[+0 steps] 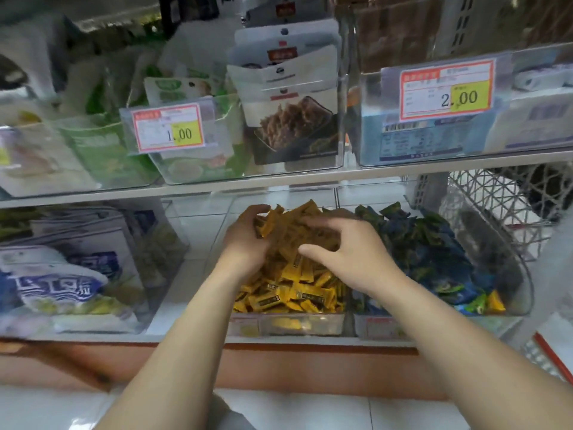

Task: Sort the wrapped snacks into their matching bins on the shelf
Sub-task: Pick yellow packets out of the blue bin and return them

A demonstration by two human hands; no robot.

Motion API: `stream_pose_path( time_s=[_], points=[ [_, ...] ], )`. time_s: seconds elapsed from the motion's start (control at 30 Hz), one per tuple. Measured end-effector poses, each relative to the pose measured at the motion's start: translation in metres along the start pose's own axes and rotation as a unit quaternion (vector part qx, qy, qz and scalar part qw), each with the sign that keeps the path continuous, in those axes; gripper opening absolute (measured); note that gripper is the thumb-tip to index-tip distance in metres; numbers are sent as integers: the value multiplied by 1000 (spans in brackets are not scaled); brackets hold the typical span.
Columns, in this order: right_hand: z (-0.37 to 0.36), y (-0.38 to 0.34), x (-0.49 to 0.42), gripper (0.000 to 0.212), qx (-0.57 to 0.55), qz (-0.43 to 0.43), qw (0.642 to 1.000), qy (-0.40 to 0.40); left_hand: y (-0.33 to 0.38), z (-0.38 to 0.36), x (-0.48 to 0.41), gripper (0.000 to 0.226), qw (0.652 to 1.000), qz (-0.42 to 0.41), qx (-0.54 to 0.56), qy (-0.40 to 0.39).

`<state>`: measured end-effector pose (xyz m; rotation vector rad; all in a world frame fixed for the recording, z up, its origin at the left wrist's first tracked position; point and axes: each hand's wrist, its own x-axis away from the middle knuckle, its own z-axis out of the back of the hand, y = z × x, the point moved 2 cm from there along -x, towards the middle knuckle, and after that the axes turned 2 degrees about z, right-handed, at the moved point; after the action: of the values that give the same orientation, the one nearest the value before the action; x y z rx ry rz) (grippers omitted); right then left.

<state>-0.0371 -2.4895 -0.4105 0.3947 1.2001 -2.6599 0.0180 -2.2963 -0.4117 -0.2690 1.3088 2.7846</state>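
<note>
A clear bin on the lower shelf is heaped with yellow wrapped snacks. Both my hands are in that heap. My left hand curls its fingers round a bunch of the yellow snacks at the back left of the pile. My right hand lies on top of the pile with fingers bent and spread over the wrappers. To the right stands a second clear bin of blue and green wrapped snacks, with one yellow snack at its front corner.
The upper shelf carries clear bins of packets with price tags reading 1.00 and 2.00. A bin of white and blue bags stands at lower left. A white wire basket is at the right.
</note>
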Motion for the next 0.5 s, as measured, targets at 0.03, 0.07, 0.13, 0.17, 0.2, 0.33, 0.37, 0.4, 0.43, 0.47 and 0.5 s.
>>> stream_pose_path(
  time_s=[0.03, 0.07, 0.13, 0.17, 0.2, 0.33, 0.37, 0.4, 0.43, 0.47, 0.5],
  points=[
    [5, 6, 0, 53, 12, -9, 1000, 0, -5, 1, -4, 50, 998, -3, -60, -29],
    [11, 12, 0, 50, 17, -22, 1000, 2, -10, 1, -7, 56, 992, -1, -112, -55],
    [21, 25, 0, 46, 33, -43, 999, 1, -14, 3, -10, 71, 980, 10, -174, -95],
    [28, 30, 1, 43, 46, -46, 998, -1, -15, 5, -10, 78, 975, 13, -191, -112],
    [35, 36, 1, 39, 57, -46, 997, -1, -14, 7, -10, 83, 971, 8, -203, -124],
    [75, 70, 8, 33, 89, -74, 993, 37, 3, 6, 2, 69, 973, -68, -202, -87],
    [87, 81, 11, 30, 83, -88, 991, 54, 11, 2, 7, 61, 976, -89, -184, -69],
    [98, 92, 15, 29, 76, -104, 989, 68, 20, -4, 13, 53, 978, -111, -168, -57],
    [107, 101, 19, 29, 70, -121, 987, 77, 31, -13, 20, 46, 976, -138, -157, -54],
    [114, 110, 24, 30, 69, -136, 985, 78, 43, -23, 28, 41, 972, -173, -150, -56],
    [119, 118, 28, 29, 73, -149, 983, 72, 56, -34, 37, 38, 965, -211, -144, -65]
  ],
)
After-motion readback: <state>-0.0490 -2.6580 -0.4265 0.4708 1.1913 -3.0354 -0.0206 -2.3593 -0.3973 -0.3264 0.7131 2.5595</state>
